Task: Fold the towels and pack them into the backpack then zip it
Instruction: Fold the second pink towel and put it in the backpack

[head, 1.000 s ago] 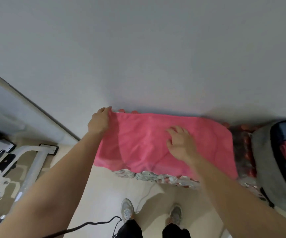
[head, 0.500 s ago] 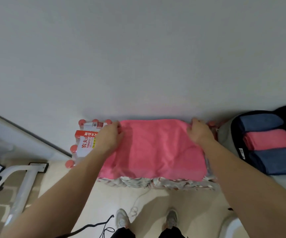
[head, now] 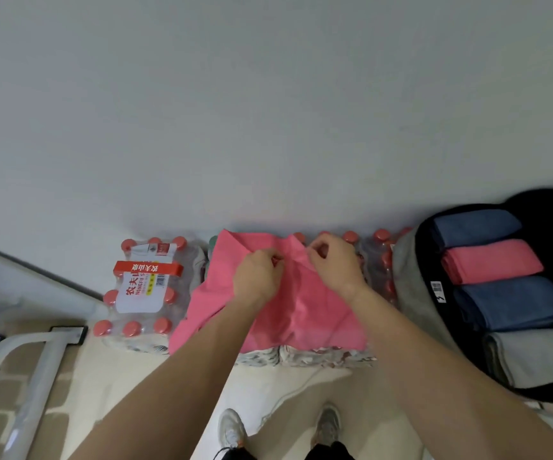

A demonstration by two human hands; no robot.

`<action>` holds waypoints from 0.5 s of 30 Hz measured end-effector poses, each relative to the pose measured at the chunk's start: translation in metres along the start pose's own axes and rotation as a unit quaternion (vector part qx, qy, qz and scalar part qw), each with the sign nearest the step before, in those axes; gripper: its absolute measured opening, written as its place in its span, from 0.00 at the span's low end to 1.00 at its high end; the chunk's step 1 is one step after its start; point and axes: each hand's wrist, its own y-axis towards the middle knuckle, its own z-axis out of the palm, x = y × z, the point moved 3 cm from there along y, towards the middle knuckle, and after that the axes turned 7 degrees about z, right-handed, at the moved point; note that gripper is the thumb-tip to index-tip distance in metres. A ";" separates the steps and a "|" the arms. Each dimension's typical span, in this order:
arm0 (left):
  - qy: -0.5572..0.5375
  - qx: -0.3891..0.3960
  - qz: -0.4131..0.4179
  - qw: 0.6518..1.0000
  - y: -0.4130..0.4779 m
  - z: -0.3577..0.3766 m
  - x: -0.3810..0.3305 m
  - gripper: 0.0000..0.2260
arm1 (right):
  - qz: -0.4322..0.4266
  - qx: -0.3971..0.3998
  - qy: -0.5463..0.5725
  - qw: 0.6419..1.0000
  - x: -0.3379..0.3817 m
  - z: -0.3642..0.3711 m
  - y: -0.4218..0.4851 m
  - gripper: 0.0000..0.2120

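A pink towel (head: 305, 313) lies bunched on top of shrink-wrapped packs of water bottles (head: 142, 287) against the wall. My left hand (head: 257, 277) and my right hand (head: 333, 263) are close together at the towel's middle, each pinching its cloth. At the right lies an open black and grey backpack (head: 411, 277). Inside it sit a folded blue towel (head: 474, 229), a folded pink towel (head: 490, 265), another blue towel (head: 514, 302) and a grey towel (head: 534, 356).
A white wall (head: 268, 111) rises just behind the bottle packs. A white metal frame (head: 33, 370) stands on the floor at the lower left. My shoes (head: 232, 429) are on the pale floor below, beside a thin cable (head: 288, 393).
The hands moved from the towel's outer edges toward its middle, drawing the cloth inward into a bunch. More of the bottle packs at left and right is uncovered.
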 end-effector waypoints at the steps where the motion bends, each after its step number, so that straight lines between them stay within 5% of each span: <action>1: -0.012 0.000 0.002 1.000 0.001 0.000 0.000 0.08 | 0.012 -0.018 0.017 1.000 0.000 -0.001 -0.001 0.06; 7: -0.109 0.027 -0.016 0.994 -0.004 -0.014 0.001 0.12 | 0.097 0.012 0.032 0.995 -0.004 0.003 -0.008 0.21; 15: -0.226 0.136 0.022 0.964 -0.022 -0.036 0.013 0.16 | 0.096 0.044 0.147 0.983 0.022 0.004 -0.042 0.07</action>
